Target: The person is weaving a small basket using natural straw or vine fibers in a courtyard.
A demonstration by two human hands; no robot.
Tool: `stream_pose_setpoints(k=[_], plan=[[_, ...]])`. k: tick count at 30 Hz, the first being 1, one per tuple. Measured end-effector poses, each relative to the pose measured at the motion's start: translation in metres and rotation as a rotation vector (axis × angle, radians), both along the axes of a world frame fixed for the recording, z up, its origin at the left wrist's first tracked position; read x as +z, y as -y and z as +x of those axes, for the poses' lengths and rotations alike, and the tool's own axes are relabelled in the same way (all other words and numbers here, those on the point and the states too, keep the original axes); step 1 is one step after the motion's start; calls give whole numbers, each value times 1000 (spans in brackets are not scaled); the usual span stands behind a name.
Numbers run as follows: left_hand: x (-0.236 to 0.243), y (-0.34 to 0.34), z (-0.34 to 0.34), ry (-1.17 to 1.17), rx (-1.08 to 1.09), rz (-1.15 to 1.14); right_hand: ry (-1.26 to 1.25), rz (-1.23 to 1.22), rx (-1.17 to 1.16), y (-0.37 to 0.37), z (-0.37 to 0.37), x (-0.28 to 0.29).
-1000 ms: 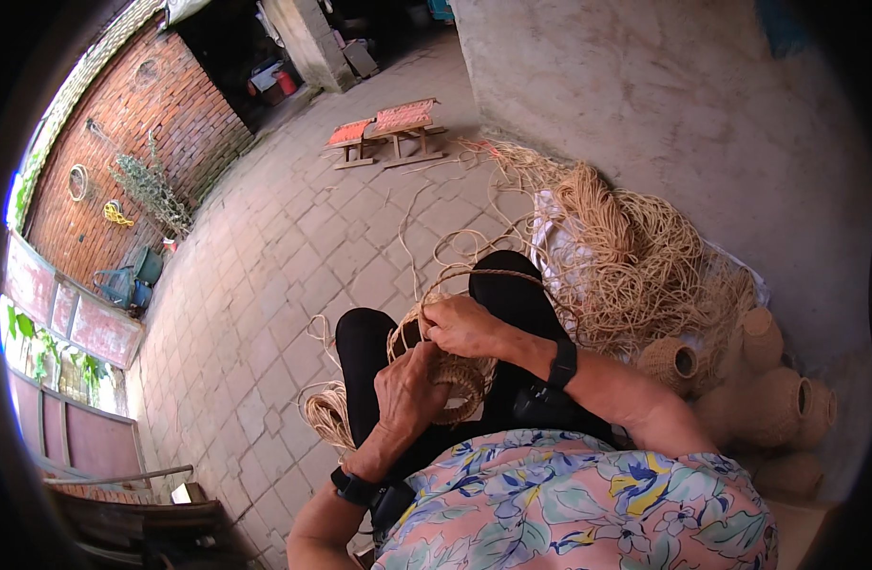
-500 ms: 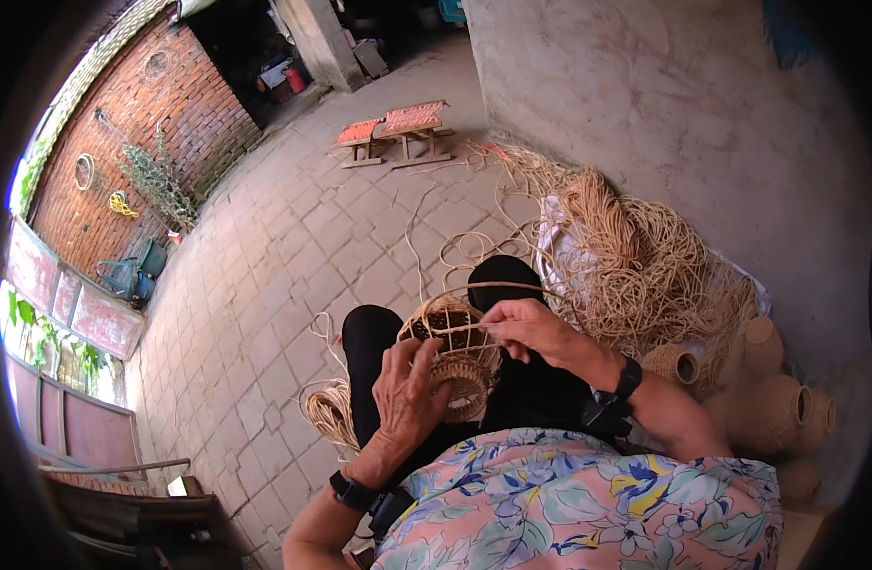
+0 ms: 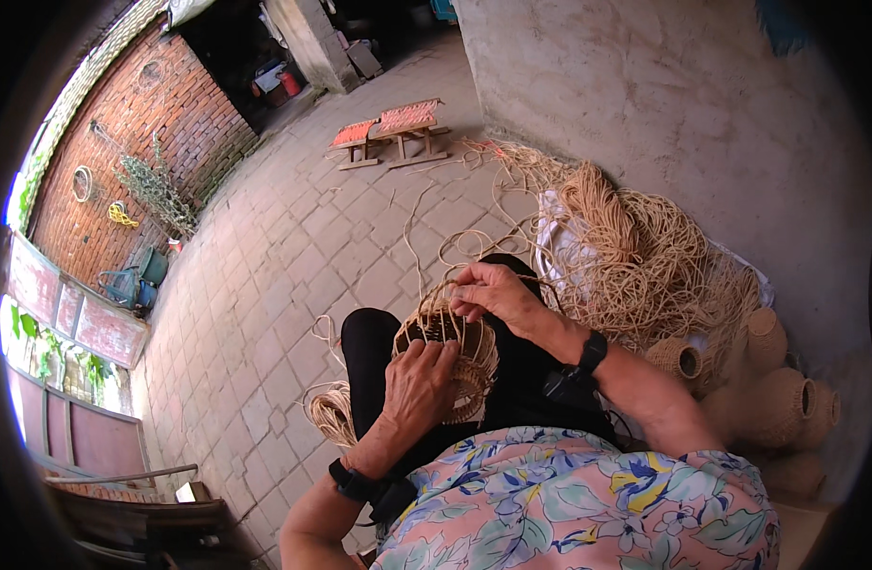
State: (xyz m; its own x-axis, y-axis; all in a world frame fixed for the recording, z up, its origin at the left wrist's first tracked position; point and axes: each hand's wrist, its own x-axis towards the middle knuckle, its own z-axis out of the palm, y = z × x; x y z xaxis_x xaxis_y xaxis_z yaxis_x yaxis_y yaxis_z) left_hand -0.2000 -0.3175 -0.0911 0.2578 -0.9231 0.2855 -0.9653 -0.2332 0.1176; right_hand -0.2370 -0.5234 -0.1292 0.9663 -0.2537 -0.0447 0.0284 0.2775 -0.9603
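A small half-woven basket (image 3: 483, 359) of tan cord sits in my lap between my knees, its dark hollow showing between upright strands. My left hand (image 3: 421, 380) lies over its near side, fingers bent and pressed against the strands. At the basket's far right edge, my right hand (image 3: 493, 296) has its fingers closed in a pinch on a tan cord (image 3: 548, 285). Part of that cord trails out on the hand's right side. The fingers hide the exact spot where cord meets weave.
A big tangled heap of tan cord (image 3: 659, 256) lies on white sheeting at right. Finished woven vessels (image 3: 773, 408) stand near my right elbow. A cord coil (image 3: 331, 413) rests beside my left leg. Two low stools (image 3: 407, 119) with reddish woven seats stand ahead on the paving.
My right hand has moved up and left, to the basket's far edge, drawing the cord with it. My left fingers have shifted slightly right and now lie closer together over the strands.
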Motion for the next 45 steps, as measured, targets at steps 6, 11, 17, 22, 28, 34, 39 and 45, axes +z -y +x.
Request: stream_pose_setpoints(k=[6,11,17,22,28,34,39,45], plan=[[-2,4,1,-55,23,0,-190,-402,79,-18,-7,-9],[-11,1,0,-81,113,-98,-231,-232,181,-25,2,-6],[-5,-11,-3,-77,211,-140,-213,-586,268,-37,11,13],[2,-14,-2,-80,313,-143,70,-817,197,-45,20,19],[4,-15,0,-84,410,-120,171,-859,207,-50,33,18],[-10,-58,-8,-277,463,-57,243,-882,187,-97,30,4],[-19,-76,-19,-298,486,-182,210,-917,248,-113,17,27],[-15,-87,-16,-375,437,-190,-141,-118,527,-68,-14,52]])
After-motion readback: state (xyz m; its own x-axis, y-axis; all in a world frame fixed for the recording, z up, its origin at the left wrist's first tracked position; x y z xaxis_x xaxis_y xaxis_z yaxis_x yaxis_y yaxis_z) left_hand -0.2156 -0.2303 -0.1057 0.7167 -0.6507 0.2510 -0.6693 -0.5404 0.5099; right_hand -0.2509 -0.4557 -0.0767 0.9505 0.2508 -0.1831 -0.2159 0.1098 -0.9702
